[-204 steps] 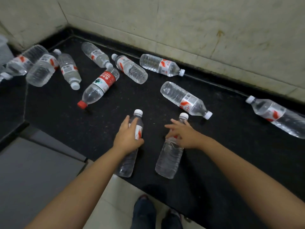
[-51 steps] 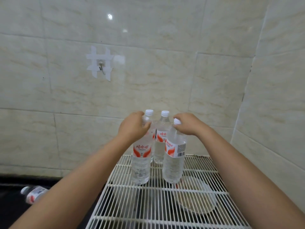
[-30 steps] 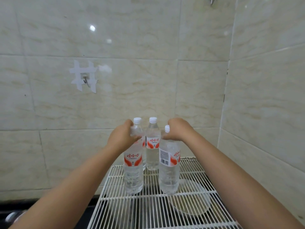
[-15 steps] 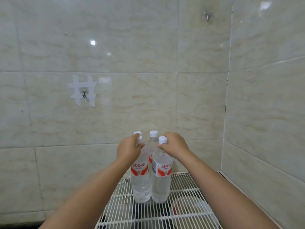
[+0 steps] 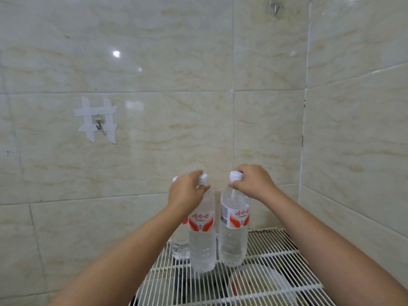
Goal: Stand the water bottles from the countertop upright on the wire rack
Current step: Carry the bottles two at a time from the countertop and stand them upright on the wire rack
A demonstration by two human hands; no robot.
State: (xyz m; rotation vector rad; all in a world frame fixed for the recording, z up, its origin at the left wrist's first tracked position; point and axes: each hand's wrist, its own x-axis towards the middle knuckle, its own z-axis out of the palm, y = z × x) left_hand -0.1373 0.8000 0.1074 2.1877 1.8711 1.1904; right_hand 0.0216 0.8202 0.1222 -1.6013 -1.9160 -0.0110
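Note:
Three clear water bottles with red-and-white labels stand upright on the white wire rack (image 5: 276, 250). My left hand (image 5: 186, 192) is closed around the neck of the middle bottle (image 5: 202, 241), whose cap peeks out beside my fingers. My right hand (image 5: 254, 184) grips the neck of the right bottle (image 5: 234, 237) just under its white cap. The third bottle (image 5: 180, 246) stands a little further back on the left, partly hidden by my left hand and forearm.
Tiled walls meet in a corner close behind and to the right of the rack. A taped wall hook (image 5: 98, 123) sits at left, another hook (image 5: 274, 7) high up. A pale round dish (image 5: 260, 281) lies under the rack wires.
The two bottles I hold now stand with a small gap between them, the right one shifted rightward. The third bottle now shows at the left instead of between them.

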